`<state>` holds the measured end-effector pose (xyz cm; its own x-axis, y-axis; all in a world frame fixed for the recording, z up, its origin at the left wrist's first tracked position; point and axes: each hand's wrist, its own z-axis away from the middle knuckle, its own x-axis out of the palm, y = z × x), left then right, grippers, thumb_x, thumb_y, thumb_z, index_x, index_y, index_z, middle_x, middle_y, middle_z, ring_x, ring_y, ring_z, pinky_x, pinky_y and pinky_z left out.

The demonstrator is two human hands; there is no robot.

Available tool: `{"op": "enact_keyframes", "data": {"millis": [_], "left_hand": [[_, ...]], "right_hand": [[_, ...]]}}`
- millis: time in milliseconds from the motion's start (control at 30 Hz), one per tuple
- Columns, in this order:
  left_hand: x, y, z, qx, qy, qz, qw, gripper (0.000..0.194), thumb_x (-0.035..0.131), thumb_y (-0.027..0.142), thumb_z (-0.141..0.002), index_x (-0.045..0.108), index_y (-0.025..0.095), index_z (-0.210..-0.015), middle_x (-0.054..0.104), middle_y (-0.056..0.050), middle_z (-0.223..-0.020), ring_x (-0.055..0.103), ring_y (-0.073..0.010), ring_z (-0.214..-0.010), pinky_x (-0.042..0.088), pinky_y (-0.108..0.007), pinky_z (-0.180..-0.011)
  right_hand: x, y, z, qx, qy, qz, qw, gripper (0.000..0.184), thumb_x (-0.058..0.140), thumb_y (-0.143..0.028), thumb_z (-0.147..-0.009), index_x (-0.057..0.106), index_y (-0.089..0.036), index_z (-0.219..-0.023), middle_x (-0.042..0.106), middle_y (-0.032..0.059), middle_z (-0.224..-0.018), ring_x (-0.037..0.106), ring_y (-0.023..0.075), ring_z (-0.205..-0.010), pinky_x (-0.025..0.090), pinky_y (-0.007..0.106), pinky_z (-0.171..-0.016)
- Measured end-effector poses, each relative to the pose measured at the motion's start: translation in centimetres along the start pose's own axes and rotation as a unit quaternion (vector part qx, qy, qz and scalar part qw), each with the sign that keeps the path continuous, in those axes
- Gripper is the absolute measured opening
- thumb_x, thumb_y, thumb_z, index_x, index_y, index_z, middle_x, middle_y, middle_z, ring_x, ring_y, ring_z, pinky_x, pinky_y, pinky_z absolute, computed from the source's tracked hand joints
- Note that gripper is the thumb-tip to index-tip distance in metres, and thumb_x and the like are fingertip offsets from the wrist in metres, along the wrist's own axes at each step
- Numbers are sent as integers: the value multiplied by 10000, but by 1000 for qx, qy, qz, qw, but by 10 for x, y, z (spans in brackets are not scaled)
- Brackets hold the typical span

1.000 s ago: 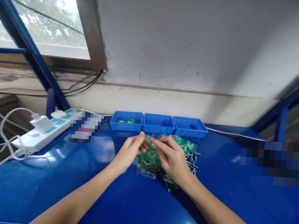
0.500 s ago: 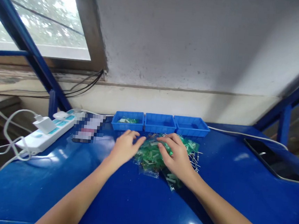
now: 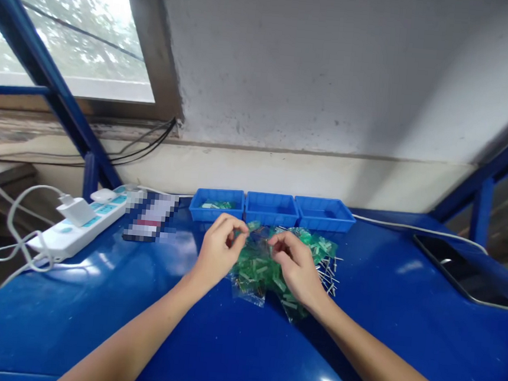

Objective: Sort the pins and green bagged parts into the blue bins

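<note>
My left hand (image 3: 222, 248) hovers over the left side of a pile, its thumb and fingers pinched together. Opposite it, my right hand (image 3: 295, 265) is also pinched. Between the fingertips is a small clear plastic bag (image 3: 259, 237), hard to separate from the pile behind it. Beneath both hands lies the heap of clear bags holding green pieces (image 3: 253, 272), with a transparent bag corner (image 3: 251, 298) sticking out in front. Silvery rivet-like metal pins (image 3: 329, 275) lie scattered to the right of my right hand.
Behind the pile stand three blue trays in a row: the left tray (image 3: 216, 215) has green and white pieces in it, beside the middle tray (image 3: 271, 218) and right tray (image 3: 326, 223). A white power strip (image 3: 60, 239) and a blurred phone (image 3: 151, 217) lie left, a black phone (image 3: 464, 271) right.
Both hands have closed from loosely open fingers into pinches above the pile. The left hand has moved slightly to the right.
</note>
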<state>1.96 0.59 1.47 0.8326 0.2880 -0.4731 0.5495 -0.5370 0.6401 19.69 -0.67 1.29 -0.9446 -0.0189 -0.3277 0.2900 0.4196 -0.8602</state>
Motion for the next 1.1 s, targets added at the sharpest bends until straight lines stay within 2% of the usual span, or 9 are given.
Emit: {"op": "enact_keyframes", "data": {"millis": [100,200,333,500,633,733,933,1000,1100], "left_hand": [[3,15,8,121,-36,9,992,144,475,93,-828,579,191,-816,501,-32,-874,517,-135,-773,443,-261,-696],[6,19,11,143,-101,-9,985,157,482,106,-834,610,195,-851,513,-57,-937,507,-175,-907,436,-317,-811],[7,14,8,-10,-152,56,987,194,504,330,-867,635,189,-885,581,-67,-905,503,-218,-938,418,-366,-846],[6,12,5,-192,-122,266,937,388,405,471,-899,647,168,-925,639,-57,-854,568,-190,-818,440,-294,-724],[5,13,6,-107,-49,120,986,211,553,339,-844,663,177,-923,647,-51,-861,570,-186,-798,439,-288,-711],[6,12,9,33,11,1,999,121,581,231,-831,673,186,-894,643,-52,-839,552,-186,-820,442,-314,-745],[11,13,14,186,-28,-27,982,152,559,163,-844,678,212,-925,656,-53,-882,524,-184,-873,451,-330,-791],[11,16,13,142,-52,-8,988,133,576,240,-841,685,215,-913,660,-58,-905,521,-198,-905,437,-350,-825],[10,18,10,-64,-90,114,987,359,451,459,-882,676,182,-838,651,-67,-825,555,-187,-811,445,-326,-735]], "right_hand": [[1,1,-2,76,-42,-90,992,288,403,-339,-885,497,-180,-664,466,-22,-613,433,116,-573,355,245,-550],[0,0,-3,60,12,-85,995,298,468,-397,-872,485,-185,-662,403,-49,-567,383,97,-512,321,229,-489],[-5,-1,-2,-117,49,69,990,141,492,-235,-867,613,-195,-927,533,9,-751,500,127,-645,417,255,-588],[-1,8,2,-245,31,131,960,365,420,-67,-833,612,-252,-1082,491,72,-998,553,156,-823,490,306,-676],[1,8,2,-181,32,123,975,346,431,-94,-812,645,-243,-1039,442,96,-1119,538,185,-922,500,342,-726],[0,0,-1,-55,21,32,998,232,464,-287,-866,672,-191,-831,531,75,-939,553,180,-857,482,321,-718],[0,-5,-5,117,-5,-95,989,355,512,-449,-829,566,-167,-621,503,-18,-542,455,104,-497,367,232,-493],[0,-2,-4,69,26,-41,996,283,524,-393,-830,595,-162,-683,533,-7,-574,465,110,-508,372,236,-494],[-1,2,-2,-86,62,75,992,167,504,-265,-852,638,-171,-813,599,37,-714,533,142,-627,432,267,-583]]}}
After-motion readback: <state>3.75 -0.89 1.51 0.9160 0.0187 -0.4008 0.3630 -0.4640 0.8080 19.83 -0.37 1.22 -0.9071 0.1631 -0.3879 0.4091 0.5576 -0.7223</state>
